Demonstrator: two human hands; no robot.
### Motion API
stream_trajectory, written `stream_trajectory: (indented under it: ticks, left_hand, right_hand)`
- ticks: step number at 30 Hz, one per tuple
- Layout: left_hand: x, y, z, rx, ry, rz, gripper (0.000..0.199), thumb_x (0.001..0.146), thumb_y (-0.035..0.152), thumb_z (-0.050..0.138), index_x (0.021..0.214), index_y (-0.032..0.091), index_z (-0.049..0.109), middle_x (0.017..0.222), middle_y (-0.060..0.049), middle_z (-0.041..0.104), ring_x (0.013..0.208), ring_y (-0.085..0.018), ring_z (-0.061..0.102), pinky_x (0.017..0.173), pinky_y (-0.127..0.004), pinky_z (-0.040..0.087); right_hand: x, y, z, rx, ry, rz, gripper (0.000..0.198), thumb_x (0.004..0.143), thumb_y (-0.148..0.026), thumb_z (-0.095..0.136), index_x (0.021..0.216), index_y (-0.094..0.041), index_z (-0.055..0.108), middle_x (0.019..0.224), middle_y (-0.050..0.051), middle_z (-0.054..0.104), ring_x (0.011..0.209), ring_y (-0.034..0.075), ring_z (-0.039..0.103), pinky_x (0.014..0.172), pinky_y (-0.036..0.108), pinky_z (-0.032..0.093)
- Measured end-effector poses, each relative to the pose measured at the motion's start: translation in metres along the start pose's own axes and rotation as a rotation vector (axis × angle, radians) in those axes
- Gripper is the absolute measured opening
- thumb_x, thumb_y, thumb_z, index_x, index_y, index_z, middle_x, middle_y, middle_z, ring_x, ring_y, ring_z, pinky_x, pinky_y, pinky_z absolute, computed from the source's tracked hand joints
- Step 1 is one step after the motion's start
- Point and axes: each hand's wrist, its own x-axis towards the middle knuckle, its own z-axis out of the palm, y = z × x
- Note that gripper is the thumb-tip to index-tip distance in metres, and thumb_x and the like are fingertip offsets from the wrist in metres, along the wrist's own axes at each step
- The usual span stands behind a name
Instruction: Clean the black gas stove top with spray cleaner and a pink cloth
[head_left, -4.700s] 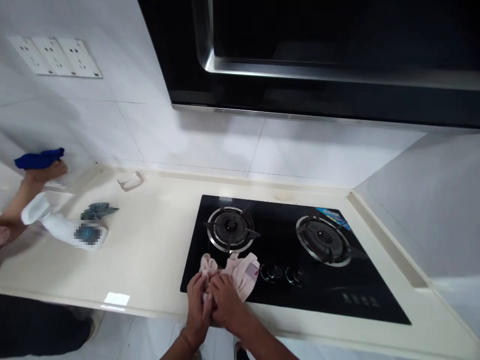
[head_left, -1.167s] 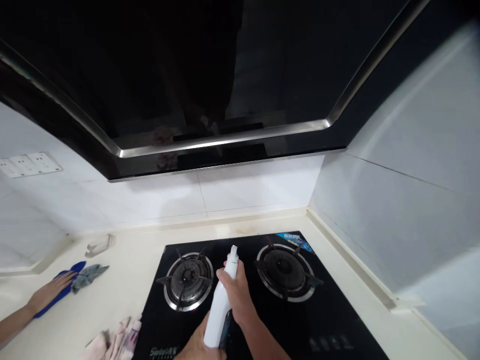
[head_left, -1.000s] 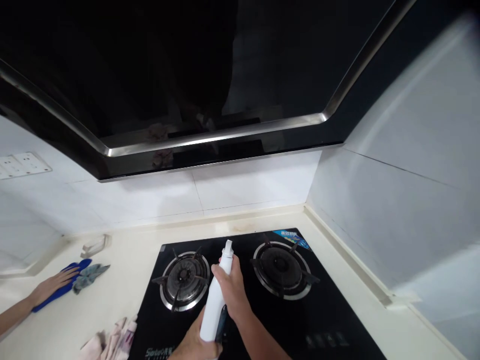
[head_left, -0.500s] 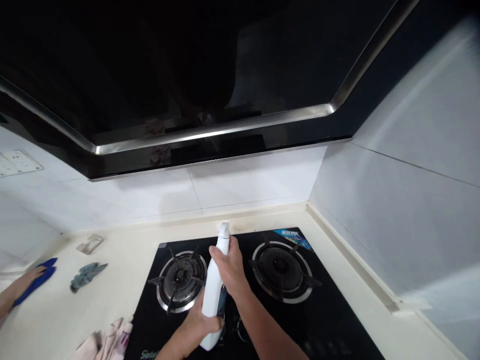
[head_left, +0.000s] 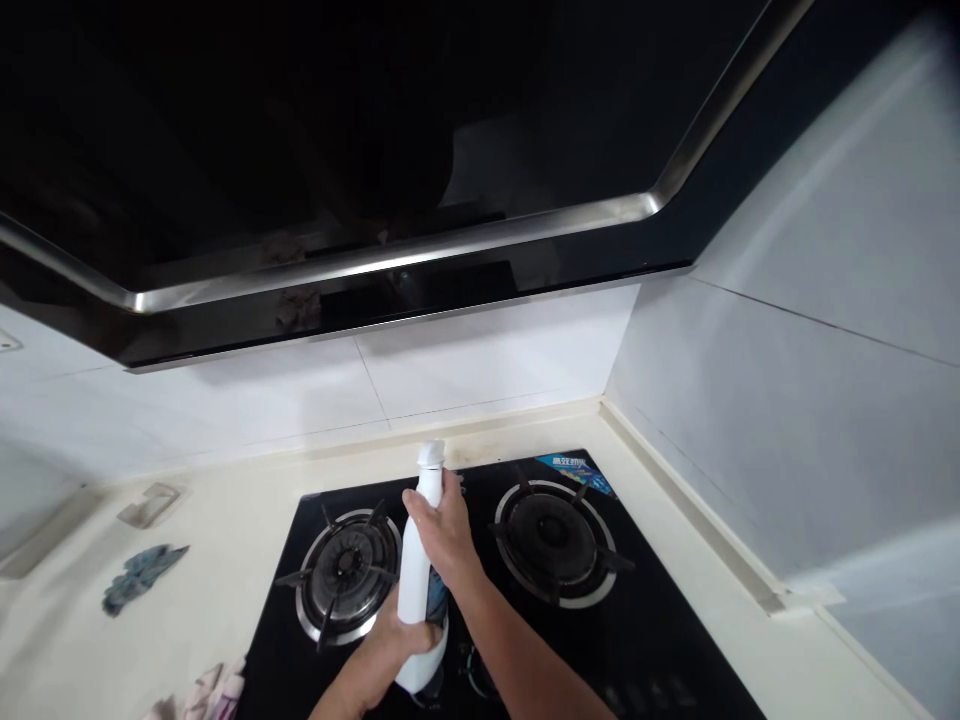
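Both my hands grip a white spray bottle (head_left: 415,580) held tilted above the black gas stove (head_left: 637,630). My right hand (head_left: 442,525) is wrapped round the neck just below the white spray head. Lower down, my left hand (head_left: 386,645) closes round the body near the base, its thumb across the front. Part of a dark blue label shows on the bottle's right side. The left burner (head_left: 349,575) and the right burner (head_left: 555,540) lie on either side of the bottle.
A glossy black range hood (head_left: 420,290) hangs low overhead. On the pale counter at left lie a grey-blue rag (head_left: 141,575), a clear plastic piece (head_left: 150,505) and a pink cloth (head_left: 206,695). A tiled wall (head_left: 810,400) borders the right side.
The view has turned slightly, so the stove and counter items sit further left. Another person's hand with a blue cloth has left the picture. My grip on the bottle is the same.
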Motion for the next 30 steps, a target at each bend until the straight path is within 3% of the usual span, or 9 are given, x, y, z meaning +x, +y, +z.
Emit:
stream_trajectory:
  ticks: [6, 15, 22, 26, 30]
  left_hand:
    - [0.01, 0.012, 0.001, -0.074, -0.117, 0.008, 0.033, 0.055, 0.021, 0.067, 0.085, 0.018, 0.057, 0.07, 0.006, 0.045, 0.067, -0.01, 0.038, 0.061, -0.025, 0.034]
    - [0.012, 0.013, 0.008, -0.172, -0.129, -0.013, 0.038, 0.054, 0.028, 0.075, 0.087, 0.017, 0.06, 0.074, 0.003, 0.053, 0.07, -0.012, 0.042, 0.064, -0.027, 0.035]
    - [0.016, 0.012, 0.004, -0.152, -0.125, -0.042, 0.036, 0.052, 0.024, 0.075, 0.085, 0.017, 0.061, 0.073, 0.003, 0.053, 0.07, -0.013, 0.043, 0.067, -0.028, 0.037]
    - [0.014, 0.005, 0.001, -0.137, -0.072, -0.059, 0.038, 0.054, 0.024, 0.074, 0.09, 0.017, 0.063, 0.077, 0.002, 0.056, 0.072, -0.014, 0.045, 0.069, -0.029, 0.039]
    - [0.014, -0.002, -0.003, -0.113, -0.052, -0.07, 0.038, 0.053, 0.022, 0.073, 0.089, 0.017, 0.064, 0.076, 0.002, 0.057, 0.073, -0.015, 0.046, 0.071, -0.03, 0.04]
  right_hand:
    - [0.01, 0.003, -0.004, -0.062, 0.038, 0.042, 0.027, 0.075, -0.037, 0.063, 0.093, -0.022, 0.052, 0.081, 0.002, 0.064, 0.075, 0.02, 0.062, 0.067, 0.031, 0.047]
    - [0.012, 0.009, -0.01, -0.058, 0.024, -0.004, 0.033, 0.073, -0.039, 0.066, 0.098, -0.022, 0.053, 0.082, 0.001, 0.064, 0.074, 0.02, 0.062, 0.067, 0.031, 0.047]
    - [0.019, 0.024, -0.006, -0.035, 0.007, -0.006, 0.026, 0.08, -0.045, 0.062, 0.089, -0.025, 0.048, 0.075, 0.0, 0.062, 0.071, 0.02, 0.062, 0.065, 0.031, 0.047]
    - [0.019, 0.023, -0.002, 0.034, -0.044, -0.001, 0.032, 0.077, -0.046, 0.064, 0.097, -0.024, 0.051, 0.079, -0.001, 0.062, 0.073, 0.019, 0.062, 0.068, 0.031, 0.048]
    - [0.021, 0.024, 0.003, 0.129, -0.063, 0.037, 0.056, 0.072, -0.045, 0.069, 0.118, -0.022, 0.049, 0.089, -0.001, 0.061, 0.08, 0.019, 0.063, 0.071, 0.031, 0.049]
